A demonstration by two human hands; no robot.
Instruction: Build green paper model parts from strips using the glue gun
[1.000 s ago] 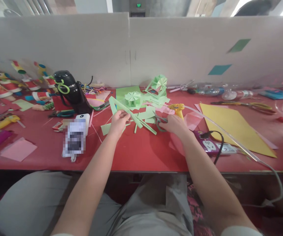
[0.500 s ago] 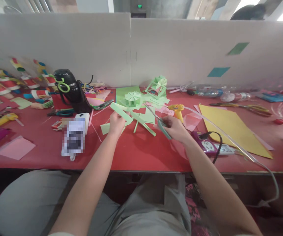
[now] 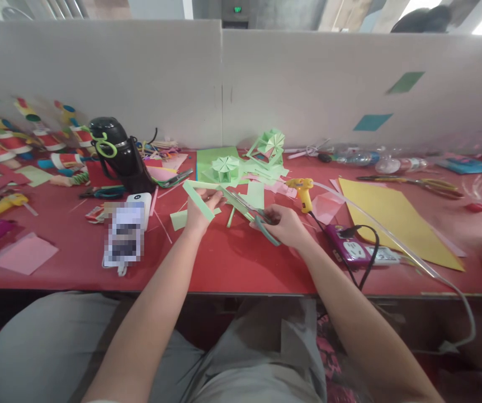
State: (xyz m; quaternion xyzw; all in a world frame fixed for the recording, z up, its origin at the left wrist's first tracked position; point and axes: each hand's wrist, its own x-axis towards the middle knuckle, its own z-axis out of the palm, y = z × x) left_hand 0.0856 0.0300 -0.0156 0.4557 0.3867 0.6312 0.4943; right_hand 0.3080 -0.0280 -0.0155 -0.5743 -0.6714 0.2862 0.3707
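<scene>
Scissors (image 3: 251,206) in right hand (image 3: 285,225), glue gun (image 3: 303,195) and power strip (image 3: 347,244) near

A pale green paper strip (image 3: 199,202), folded into a sharp V, was held in the left hand (image 3: 196,221). Scissors (image 3: 246,204) with grey-green handles sat in the right hand (image 3: 286,225), their metal blades slanting toward the left hand's fingers.
</scene>
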